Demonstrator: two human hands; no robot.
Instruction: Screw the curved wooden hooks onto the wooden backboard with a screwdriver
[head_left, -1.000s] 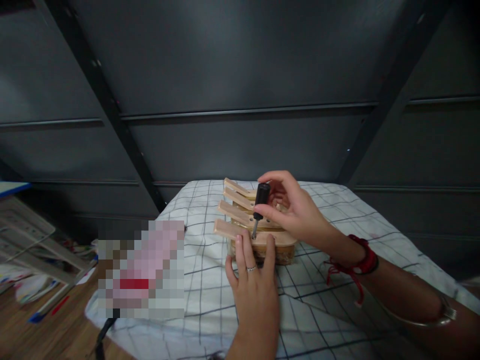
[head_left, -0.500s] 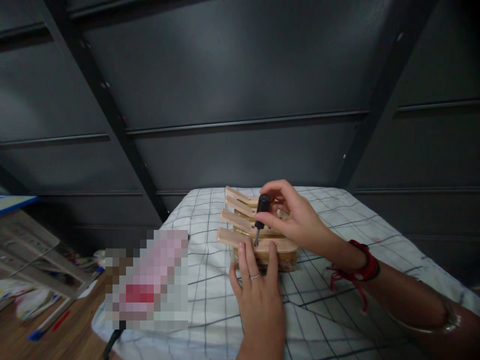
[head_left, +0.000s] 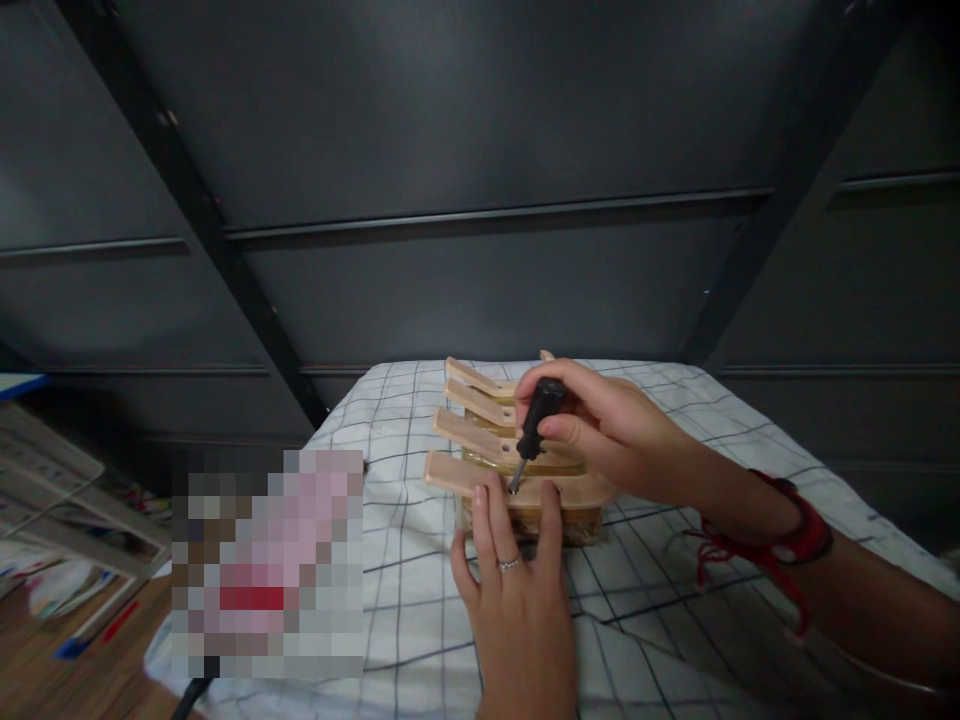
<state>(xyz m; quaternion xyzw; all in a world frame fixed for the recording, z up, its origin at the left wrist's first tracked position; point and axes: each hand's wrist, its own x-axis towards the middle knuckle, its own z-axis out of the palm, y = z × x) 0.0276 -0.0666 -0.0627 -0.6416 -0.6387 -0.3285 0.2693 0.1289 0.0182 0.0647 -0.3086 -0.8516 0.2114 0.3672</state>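
Directions are taken from the base (head_left: pixel 581 527), 12 o'clock being away from the wearer. Four slats (head_left: pixel 454 474) lie across the base, one behind another, their free ends jutting toward 10 o'clock. Judged light, stiff and smooth, they are best steadied flat near the joint. The base is glossy; film or clear plastic, cannot tell, and probably slippery. Left hand (head_left: pixel 523 600), at 6 o'clock: fingers spread on the nearest slat, gripping nothing. Screwdriver (head_left: pixel 541 412), above the base: tip at a hole in the nearest slat, shaft leaning toward 1 o'clock. It should be light and rigid; the handle is the sound hold. Right hand (head_left: pixel 630 440), at 2 o'clock: fingers closed round that handle, thumb along the near side.

Surroundings: rack (head_left: pixel 52 465) at 9 o'clock, well apart; black strap (head_left: pixel 196 690) at 8; a pink item (head_left: pixel 311 530), masked and unidentifiable, between 8 and 9; dark wall (head_left: pixel 495 285) at 12. Checked cloth (head_left: pixel 660 610) under the base is creased. Right hand hides the rear slats' right ends; red bracelet (head_left: pixel 791 520) at 4, its loose ends clear of the screwdriver.
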